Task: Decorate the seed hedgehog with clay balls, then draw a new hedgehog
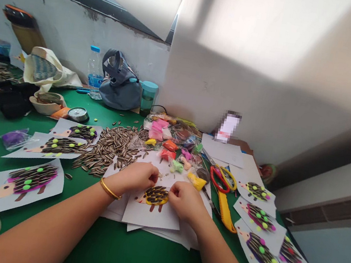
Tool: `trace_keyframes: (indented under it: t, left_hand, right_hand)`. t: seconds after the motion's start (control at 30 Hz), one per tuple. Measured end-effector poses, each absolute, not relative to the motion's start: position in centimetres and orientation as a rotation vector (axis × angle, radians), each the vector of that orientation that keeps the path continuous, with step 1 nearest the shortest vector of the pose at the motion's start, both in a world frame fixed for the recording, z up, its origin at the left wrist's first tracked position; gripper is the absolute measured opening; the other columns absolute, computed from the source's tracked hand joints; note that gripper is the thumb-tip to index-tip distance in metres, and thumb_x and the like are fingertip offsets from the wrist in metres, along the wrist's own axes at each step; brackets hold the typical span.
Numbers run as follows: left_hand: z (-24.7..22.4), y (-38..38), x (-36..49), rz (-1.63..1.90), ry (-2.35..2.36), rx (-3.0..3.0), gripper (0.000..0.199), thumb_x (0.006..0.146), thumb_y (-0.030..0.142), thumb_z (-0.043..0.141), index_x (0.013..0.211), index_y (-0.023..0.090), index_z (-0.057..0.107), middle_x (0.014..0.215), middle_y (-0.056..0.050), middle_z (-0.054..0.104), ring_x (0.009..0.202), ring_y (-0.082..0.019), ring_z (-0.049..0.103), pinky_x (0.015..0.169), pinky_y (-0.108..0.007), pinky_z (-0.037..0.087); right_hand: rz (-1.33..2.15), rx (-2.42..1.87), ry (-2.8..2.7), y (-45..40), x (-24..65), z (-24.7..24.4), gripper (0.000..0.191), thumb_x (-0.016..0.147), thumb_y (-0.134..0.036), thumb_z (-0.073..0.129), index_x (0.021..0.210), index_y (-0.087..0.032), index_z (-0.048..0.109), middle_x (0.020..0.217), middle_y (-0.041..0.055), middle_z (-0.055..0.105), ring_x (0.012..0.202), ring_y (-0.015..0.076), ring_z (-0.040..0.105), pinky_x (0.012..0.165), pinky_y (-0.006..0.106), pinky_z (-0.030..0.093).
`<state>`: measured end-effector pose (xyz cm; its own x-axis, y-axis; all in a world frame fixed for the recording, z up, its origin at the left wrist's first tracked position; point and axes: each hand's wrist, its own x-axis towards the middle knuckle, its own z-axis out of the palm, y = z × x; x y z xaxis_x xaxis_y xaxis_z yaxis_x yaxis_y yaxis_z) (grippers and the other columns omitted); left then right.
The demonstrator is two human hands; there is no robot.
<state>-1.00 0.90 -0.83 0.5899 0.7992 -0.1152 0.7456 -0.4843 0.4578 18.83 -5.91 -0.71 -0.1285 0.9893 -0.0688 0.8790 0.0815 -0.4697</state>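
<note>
Seed work on the hedgehog card [151, 219] appears to be in hand.
The card lies on the table [129, 255] between the left hand [140, 176] and right hand [186, 201]; their fingers curl inward, but I cannot tell whether they grip anything. The next move likely calls for light, precise pressing. Beyond the card, leftward, the bottle's label [95, 81] is too small to read.

The near middle sheet [153, 219] is smooth, matt white paper, its hedgehog [156, 196] rough with seeds. The tabletop [126, 254] looks smooth. On the far side, left of centre, stand a clear plastic bottle [94, 65] and a matt cloth bag [122, 95]. Right lies a smooth plastic cutter [225, 210]. The bracelet [110, 190] is polished, gold-coloured metal.
</note>
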Motion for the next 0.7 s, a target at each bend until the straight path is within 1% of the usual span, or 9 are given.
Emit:
trace_keyframes:
  t: [0.33, 0.47, 0.57, 0.63, 0.7]
  left_hand:
    - [-0.9, 0.9, -1.1, 0.17, 1.225, 2.351, 0.014, 0.068, 0.018, 0.059, 0.075, 0.024, 0.069, 0.077, 0.0, 0.071, 0.071, -0.017, 0.062, 0.058, -0.025, 0.037]
    - [-0.6, 1.2, -1.3, 0.233, 1.256, 2.311, 0.014, 0.073, 0.021, 0.057, 0.079, 0.024, 0.069, 0.082, 0.0, 0.071, 0.074, -0.017, 0.063, 0.061, -0.025, 0.039]
    - [-0.5, 1.9, -1.9, 0.373, 1.539, 2.345, 0.017, 0.079, 0.025, 0.053, 0.086, 0.023, 0.069, 0.09, -0.004, 0.07, 0.08, -0.02, 0.063, 0.066, -0.029, 0.041]
    - [-0.5, 2.5, -2.4, 0.47, 1.802, 2.442, 0.02, 0.082, 0.032, 0.053, 0.089, 0.022, 0.069, 0.095, -0.007, 0.069, 0.09, -0.026, 0.061, 0.074, -0.034, 0.041]
    - [-0.7, 3.0, -2.8, 0.468, 1.957, 2.488, 0.023, 0.083, 0.037, 0.054, 0.091, 0.021, 0.069, 0.096, -0.01, 0.067, 0.097, -0.03, 0.059, 0.079, -0.039, 0.041]
  right_hand:
    - [0.596, -1.844, -2.106, -5.9, 19.0, -0.7, 0.013, 0.075, -0.02, 0.053, 0.067, -0.021, 0.063, 0.07, 0.0001, 0.067, 0.063, 0.0128, 0.051, 0.054, 0.025, 0.023]
    - [0.587, -1.804, -2.082, -5.9, 19.6, -0.4, 0.014, 0.078, -0.022, 0.051, 0.067, -0.02, 0.06, 0.072, 0.0002, 0.065, 0.065, 0.0132, 0.051, 0.055, 0.025, 0.025]
    - [0.524, -1.797, -2.017, -5.7, 20.0, -0.2, 0.017, 0.081, -0.023, 0.048, 0.067, -0.02, 0.056, 0.072, 0.0001, 0.063, 0.067, 0.0135, 0.051, 0.057, 0.025, 0.026]
    - [0.5, -1.793, -1.995, -5.6, 20.1, -0.1, 0.017, 0.082, -0.023, 0.047, 0.067, -0.02, 0.055, 0.071, 0.0, 0.061, 0.067, 0.0136, 0.05, 0.057, 0.025, 0.026]
    - [0.485, -1.788, -1.984, -5.6, 20.1, 0.0, 0.018, 0.083, -0.023, 0.047, 0.067, -0.02, 0.055, 0.07, -0.0002, 0.06, 0.066, 0.0136, 0.049, 0.057, 0.025, 0.026]
